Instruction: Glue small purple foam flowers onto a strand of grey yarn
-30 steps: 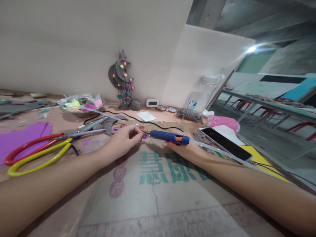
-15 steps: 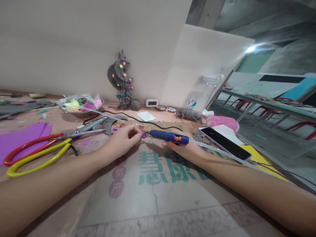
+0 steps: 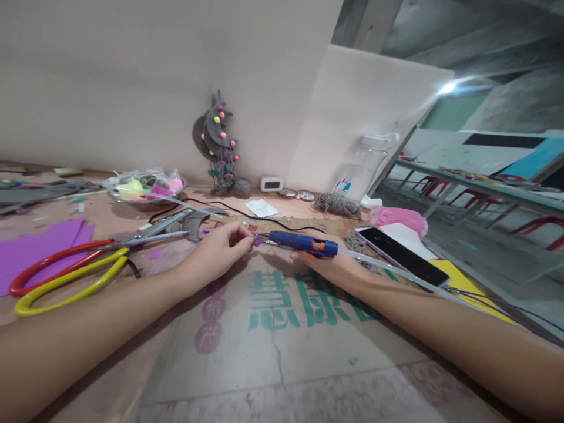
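One left hand (image 3: 220, 252), fingers (image 3: 240, 230) pinching purple scrap (image 3: 257, 239); right hand (image 3: 332, 269) clasping tubular glue gun (image 3: 291, 241).

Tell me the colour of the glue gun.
The glue gun is blue with a small orange part, shown best in the head view.

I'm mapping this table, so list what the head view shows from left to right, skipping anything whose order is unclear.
Purple sheets → bowl → left hand → small purple piece → blue hot glue gun → smartphone.
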Available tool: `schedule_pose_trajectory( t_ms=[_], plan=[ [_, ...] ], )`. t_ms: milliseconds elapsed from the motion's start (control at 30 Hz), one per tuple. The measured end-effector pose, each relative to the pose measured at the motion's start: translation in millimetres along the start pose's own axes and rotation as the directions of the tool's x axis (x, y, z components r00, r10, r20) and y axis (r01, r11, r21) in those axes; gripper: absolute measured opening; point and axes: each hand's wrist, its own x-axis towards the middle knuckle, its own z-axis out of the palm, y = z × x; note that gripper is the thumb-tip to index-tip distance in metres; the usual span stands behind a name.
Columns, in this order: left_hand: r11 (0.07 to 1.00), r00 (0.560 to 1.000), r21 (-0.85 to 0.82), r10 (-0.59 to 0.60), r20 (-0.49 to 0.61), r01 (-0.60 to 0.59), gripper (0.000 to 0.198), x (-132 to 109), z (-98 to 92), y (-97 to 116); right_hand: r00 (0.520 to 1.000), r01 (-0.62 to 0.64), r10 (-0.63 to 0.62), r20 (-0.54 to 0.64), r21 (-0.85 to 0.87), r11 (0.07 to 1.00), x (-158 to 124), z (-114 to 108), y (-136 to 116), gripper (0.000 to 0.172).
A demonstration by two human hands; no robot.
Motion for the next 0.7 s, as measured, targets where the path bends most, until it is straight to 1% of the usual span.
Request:
schedule_pose_trajectory(
  t_ms=[167,300,433,700],
  plan=[
    [1.0,1.0,0.011,-0.002,-0.005,0.003,0.012,0.4,-0.9,0.7,1.0,-0.01,0.01,-0.023,-0.028,1.0,0.9,0.0,-0.6,0.021],
    [1.0,1.0,0.002,-0.009,-0.019,0.009,0.015,1.3,-1.0,-0.7,0.999,-0.026,0.023,-0.037,-0.07,0.997,1.9,0.0,-0.8,0.025],
    [1.0,0.999,-0.015,-0.016,-0.031,0.015,0.017,1.6,-0.9,-1.0,0.999,-0.015,0.012,-0.038,-0.065,0.998,2.7,0.6,2.7,0.028],
    [0.998,0.998,-0.032,-0.058,-0.013,0.058,0.017,0.7,-2.0,2.4,1.0,-0.005,0.003,-0.023,-0.059,0.998,1.8,0.2,2.4,0.025]
  ],
)
